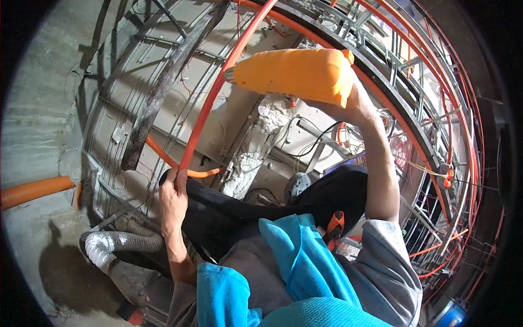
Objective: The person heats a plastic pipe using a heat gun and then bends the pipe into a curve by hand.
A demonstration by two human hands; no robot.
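An orange power tool (289,73) with a short metal nose lies sideways across the upper middle of the head view. My right hand (354,109) is closed on it, fingers mostly hidden behind its body. The nose is right at a long red conduit (212,98); I cannot tell if they touch. Lower left, my left hand (173,199) has its fingers wrapped round the lower part of that conduit. A second, curved orange pipe (159,149) passes just behind it.
Metal framing (419,109) with cables and conduits curves along the right. A dark beam (158,109) and white-crusted beam (248,155) cross the panels below. At left are a concrete wall (38,125), orange pipe (35,192) and silver flexible duct (117,242). My dark-trousered legs (327,193) are below.
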